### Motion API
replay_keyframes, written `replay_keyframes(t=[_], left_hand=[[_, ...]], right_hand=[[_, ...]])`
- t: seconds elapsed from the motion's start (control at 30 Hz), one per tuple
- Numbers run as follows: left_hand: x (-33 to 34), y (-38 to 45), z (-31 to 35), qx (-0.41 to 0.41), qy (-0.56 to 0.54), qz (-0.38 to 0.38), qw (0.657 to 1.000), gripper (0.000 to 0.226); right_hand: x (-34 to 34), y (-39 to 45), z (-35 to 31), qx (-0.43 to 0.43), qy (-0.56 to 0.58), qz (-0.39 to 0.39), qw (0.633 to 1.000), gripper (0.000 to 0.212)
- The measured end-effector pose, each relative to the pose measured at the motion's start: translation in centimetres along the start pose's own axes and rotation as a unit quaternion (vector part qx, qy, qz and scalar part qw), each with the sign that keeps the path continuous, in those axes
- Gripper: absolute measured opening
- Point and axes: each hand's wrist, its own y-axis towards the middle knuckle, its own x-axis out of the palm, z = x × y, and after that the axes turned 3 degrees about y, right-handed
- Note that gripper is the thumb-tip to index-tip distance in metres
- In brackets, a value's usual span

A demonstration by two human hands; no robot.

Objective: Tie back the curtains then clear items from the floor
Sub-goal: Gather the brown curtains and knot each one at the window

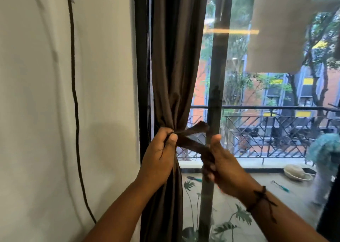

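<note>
At the window's left edge the soft, limp curtain (173,80) is bunched; left hand (158,155) and right hand (220,164) each pinch a tie (191,142) end, best gripped near the crossing.

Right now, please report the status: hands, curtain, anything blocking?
Left hand pinches one tie-back end. Right hand grips the other. Brown curtain gathered, knot not yet closed. Nothing in the way.
</note>
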Motion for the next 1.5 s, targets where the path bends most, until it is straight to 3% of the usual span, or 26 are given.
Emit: replay_keyframes(t=[0.1,0.13,0.2,0.23,0.3,0.37,0.4,0.5,0.57,0.63,0.7,0.8,0.87,0.97,1.03,1.1,1.17,1.23,1.3,1.37,1.5], left_hand=[[2.0,0.6,1.6,-0.086,-0.022,0.055,0.994,0.015],[2.7,0.7,1.9,-0.101,-0.014,0.072,0.992,0.015],[3.9,0.8,2.1,-0.105,0.029,0.106,0.988,0.01],[4.2,0.7,2.0,-0.098,0.071,0.113,0.986,0.009],[4.6,0.5,2.0,-0.087,0.152,0.102,0.979,0.017],[4.8,0.2,2.6,-0.066,0.19,0.066,0.977,0.027],[5.0,0.0,3.0,-0.05,0.192,0.044,0.979,0.033],[6.3,-0.8,4.4,-0.033,0.162,-0.015,0.986,0.038],[6.8,-1.2,4.7,-0.046,0.157,-0.037,0.986,0.04],[6.8,-1.3,4.9,-0.048,0.153,-0.026,0.987,0.038],[6.5,-1.4,4.9,-0.054,0.115,0.01,0.992,0.026],[5.7,-1.1,4.6,-0.091,0.035,0.04,0.994,0.026],[5.1,-0.7,4.8,-0.118,-0.008,0.03,0.993,0.023],[3.8,-0.3,5.4,-0.136,-0.058,-0.018,0.989,0.029],[2.7,-0.2,5.4,-0.133,0.013,-0.031,0.991,0.029],[1.7,-0.3,5.7,-0.121,0.168,-0.003,0.978,0.016],[0.9,-0.7,6.0,-0.103,0.286,0.01,0.953,0.02],[0.4,-1.1,6.8,-0.091,0.33,0.016,0.94,0.023],[-0.3,-1.3,7.2,-0.096,0.268,0.028,0.958,0.012],[-0.8,-1.3,7.3,-0.123,0.148,0.053,0.98,0.016],[-1.2,-1.4,7.1,-0.16,0.038,0.081,0.983,0.019]], right_hand=[[1.0,0.2,3.1,0.092,0.059,0.015,0.994,0.059],[1.3,0.2,3.7,0.098,0.0,0.028,0.995,0.059],[0.8,0.2,3.3,-0.01,-0.203,0.051,0.978,0.052],[0.3,0.1,2.3,-0.091,-0.305,0.053,0.947,0.043],[-1.3,-0.1,-0.7,-0.218,-0.477,0.04,0.85,0.029],[-2.5,0.1,-3.8,-0.299,-0.534,0.014,0.791,0.026],[-2.9,0.5,-4.9,-0.303,-0.527,-0.009,0.794,0.027],[-3.7,2.7,-6.5,-0.208,-0.354,-0.06,0.91,0.03],[-3.8,3.8,-6.6,-0.162,-0.255,-0.081,0.95,0.026],[-3.9,4.1,-6.0,-0.205,-0.269,-0.102,0.935,0.022],[-4.3,3.9,-5.0,-0.267,-0.345,-0.107,0.893,0.022],[-4.7,3.1,-4.0,-0.244,-0.342,-0.164,0.892,0.031],[-4.4,2.9,-3.0,-0.272,-0.345,-0.118,0.89,0.036],[-3.6,2.9,-1.8,-0.346,-0.371,-0.005,0.862,0.025],[-2.9,2.8,-1.1,-0.371,-0.388,0.028,0.843,0.015],[-2.1,2.6,-0.4,-0.389,-0.396,0.041,0.831,0.014],[-1.3,2.6,0.2,-0.412,-0.37,0.04,0.832,0.021],[-0.5,2.3,0.5,-0.417,-0.313,0.041,0.852,0.024],[0.5,2.1,0.9,-0.418,-0.222,0.048,0.88,0.037],[1.6,1.9,1.5,-0.441,-0.146,0.074,0.882,0.054],[3.2,2.2,2.7,-0.482,-0.113,0.106,0.862,0.049]])
